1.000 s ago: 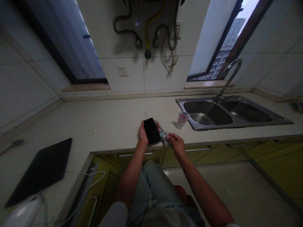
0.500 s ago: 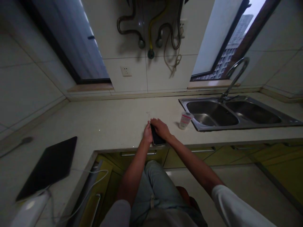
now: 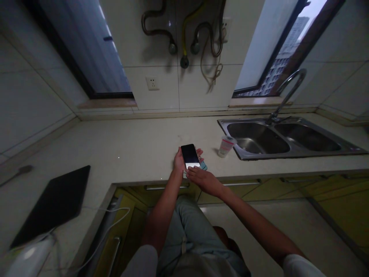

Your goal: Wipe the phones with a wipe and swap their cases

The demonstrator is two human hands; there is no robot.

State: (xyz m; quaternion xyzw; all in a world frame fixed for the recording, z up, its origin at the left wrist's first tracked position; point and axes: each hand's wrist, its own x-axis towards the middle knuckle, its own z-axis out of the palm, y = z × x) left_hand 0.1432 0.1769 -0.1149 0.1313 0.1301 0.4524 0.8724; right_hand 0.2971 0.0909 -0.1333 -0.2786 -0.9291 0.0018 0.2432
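Head cam: R hand (image 3: pixel 206 181) has slid from far half of the smartphone (image 3: pixel 190 154) to its near end vs 0.5 s ago, baring most of its face; rub prob. ran full length. Smartphone's at front edge of counter (image 3: pixel 144 154), gripped in L hand (image 3: pixel 179 161), fingers wrapped behind. R palm down, fingers straight, no clasp; can't tell if anything's under.

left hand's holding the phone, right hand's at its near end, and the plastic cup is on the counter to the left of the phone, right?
Not quite: the head view shows the plastic cup to the right of the phone, beside the sink. The left hand does hold the phone, with the right hand at its near end.
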